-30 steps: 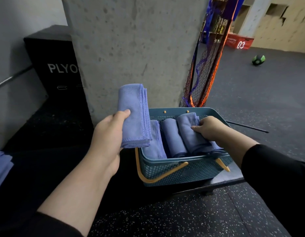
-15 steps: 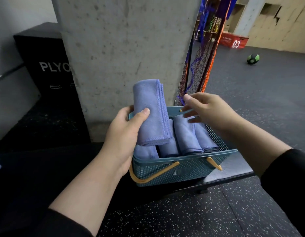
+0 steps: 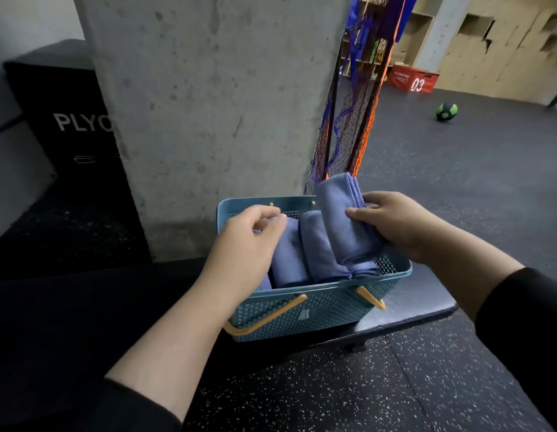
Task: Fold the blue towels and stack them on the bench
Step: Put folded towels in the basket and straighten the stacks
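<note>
A teal plastic basket (image 3: 320, 310) with orange handles stands on the black padded bench (image 3: 417, 302). Several rolled blue towels (image 3: 316, 247) stand side by side in it. My right hand (image 3: 395, 226) grips one folded blue towel (image 3: 341, 213) and holds it tilted over the basket's right side, its lower end among the others. My left hand (image 3: 246, 244) hovers over the basket's left half, with curled fingers on the top of the leftmost towel (image 3: 286, 254). I cannot tell whether they pinch it.
A concrete pillar (image 3: 208, 104) rises right behind the basket. A black plyo box (image 3: 68, 126) stands at the left, and a folded orange and blue net (image 3: 355, 120) leans by the pillar. Far right on the floor are a red box (image 3: 414, 79) and a green ball (image 3: 446, 111).
The folded towel passed from my left hand to my right, which now holds it over the basket's right side. My left hand dropped onto the towels at the left.
</note>
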A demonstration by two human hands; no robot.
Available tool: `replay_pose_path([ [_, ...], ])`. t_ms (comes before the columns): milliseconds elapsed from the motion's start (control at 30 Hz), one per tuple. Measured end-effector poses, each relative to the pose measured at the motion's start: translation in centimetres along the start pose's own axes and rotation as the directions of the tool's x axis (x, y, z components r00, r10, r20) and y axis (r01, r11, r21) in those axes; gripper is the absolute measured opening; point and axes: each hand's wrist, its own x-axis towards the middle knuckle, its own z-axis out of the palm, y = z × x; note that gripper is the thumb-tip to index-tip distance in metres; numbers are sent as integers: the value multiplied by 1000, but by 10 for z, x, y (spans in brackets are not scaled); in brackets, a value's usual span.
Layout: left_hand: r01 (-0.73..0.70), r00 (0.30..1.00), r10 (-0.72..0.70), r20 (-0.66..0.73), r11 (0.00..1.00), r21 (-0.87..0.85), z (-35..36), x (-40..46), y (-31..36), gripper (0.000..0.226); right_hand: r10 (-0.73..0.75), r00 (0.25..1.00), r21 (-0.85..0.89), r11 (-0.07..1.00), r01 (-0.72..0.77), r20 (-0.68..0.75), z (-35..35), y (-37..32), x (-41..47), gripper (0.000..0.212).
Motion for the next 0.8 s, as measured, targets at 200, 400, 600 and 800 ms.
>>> replay_pose_path([
  [200,-6,998,3,-67,999,-40,-8,2,0,15,3,1000,-760,650,-21,-25,3,34,23,36],
  [400,-22,996,23,-86,1000,8,-10,4,-5,12,-399,914,-787,539,299,74,-4,39,19,29],
  [600,-33,994,43,-104,994,102,-19,7,-9,13,-140,965,-835,483,263,222,-3,44,21,25],
  [800,-26,982,51,-183,990,136,-45,3,-13,13,-420,902,-541,784,305,-100,22,0,1,26],
])
